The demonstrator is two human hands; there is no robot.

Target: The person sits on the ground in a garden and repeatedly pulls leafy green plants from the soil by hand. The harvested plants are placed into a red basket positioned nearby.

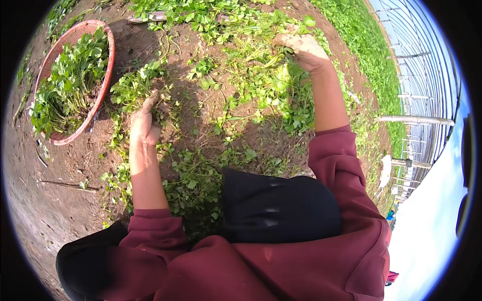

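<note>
My left hand (145, 116), soiled with mud, is closed around a bunch of leafy green plants (137, 84), their leaves pointing away from me beside the basket. Farther off on the right, my muddy right hand (303, 49) is among green leaves and pale stems (267, 54); its fingertips are partly hidden by foliage, so whether it grips them is unclear. A round red plastic basket (111, 56) stands tilted at the left, holding bunches of similar leafy greens (75, 71) with roots and soil on them. Loose stems and leaves (241, 94) lie scattered over the soil between my hands.
Low green plants (196, 180) grow close to my knees, under dark trousers (282, 210). A piece of wood (152, 17) lies beyond the basket. At the right are a dense green bed (372, 56) and a greenhouse frame with poles (418, 119). Dry sticks (69, 185) lie on the ground.
</note>
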